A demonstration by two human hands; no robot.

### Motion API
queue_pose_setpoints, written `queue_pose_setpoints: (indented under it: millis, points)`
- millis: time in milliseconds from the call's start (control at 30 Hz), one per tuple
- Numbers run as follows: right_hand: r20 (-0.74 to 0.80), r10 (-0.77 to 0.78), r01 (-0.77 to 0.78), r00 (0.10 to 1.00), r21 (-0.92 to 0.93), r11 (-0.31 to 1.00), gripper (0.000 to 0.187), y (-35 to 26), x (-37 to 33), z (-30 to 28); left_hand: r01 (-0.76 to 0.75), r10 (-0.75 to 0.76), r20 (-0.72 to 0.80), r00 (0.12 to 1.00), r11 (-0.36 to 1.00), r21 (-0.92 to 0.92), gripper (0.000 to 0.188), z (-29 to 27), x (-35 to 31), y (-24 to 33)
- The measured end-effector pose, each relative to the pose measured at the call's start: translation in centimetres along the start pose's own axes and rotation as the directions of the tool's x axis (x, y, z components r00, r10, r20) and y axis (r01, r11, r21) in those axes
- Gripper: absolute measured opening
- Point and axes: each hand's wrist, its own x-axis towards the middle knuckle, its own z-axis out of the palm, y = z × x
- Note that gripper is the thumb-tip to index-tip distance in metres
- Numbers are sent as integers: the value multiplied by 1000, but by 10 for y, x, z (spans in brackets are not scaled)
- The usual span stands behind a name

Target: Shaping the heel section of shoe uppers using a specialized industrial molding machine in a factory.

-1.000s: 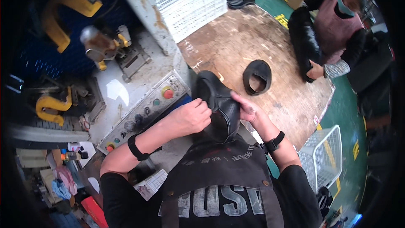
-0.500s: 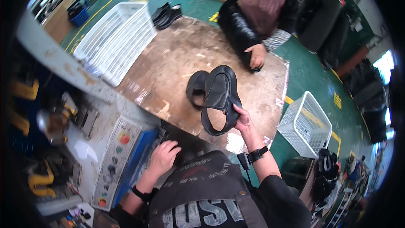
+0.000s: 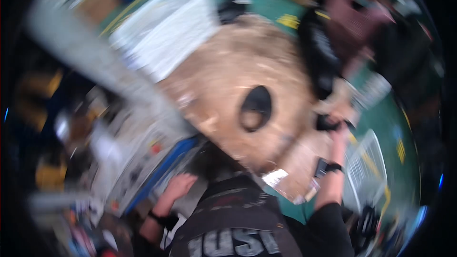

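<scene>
Strong blur covers this moment. My right hand (image 3: 340,124) is stretched to the far right edge of the table, closed on a dark thing that looks like the black shoe upper (image 3: 326,123); its shape is smeared. Just beyond it is a co-worker's hand (image 3: 341,99); whether the two touch I cannot tell. Another black shoe upper (image 3: 256,108) lies mid-table, the table's brown showing through its opening. My left hand (image 3: 180,185) hovers low on the left beside the machine's control panel (image 3: 135,173), fingers extended, with nothing visible in it.
The worn brown table (image 3: 214,74) carries a white basket (image 3: 166,28) at its far left, with black shoes (image 3: 233,9) beside it. A co-worker (image 3: 357,14) stands across, near a black roll (image 3: 320,52). Another white basket (image 3: 366,166) is right of the table.
My right hand has swung right with the shoe upper, from mid-table toward the co-worker. The other upper stays on the table. The whole view has shifted and blurred.
</scene>
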Motion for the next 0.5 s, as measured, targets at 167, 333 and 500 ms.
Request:
queue_pose_setpoints:
  millis: [167, 333, 500]
  points:
    - [202, -51, -77, 978, 580, 811, 44, 76, 34, 20, 513, -492, -386, 780, 857, -54, 17, -46, -109, -10]
    - [408, -233, -165, 883, 735, 658, 48, -68, 35, 145, 779, -398, -905, 150, 611, -140, 15, -110, -222, -19]
    - [453, -197, -294, 869, 794, 531, 53, -114, 16, 157, 879, -176, -983, -45, 460, -122, 15, -191, -308, -26]
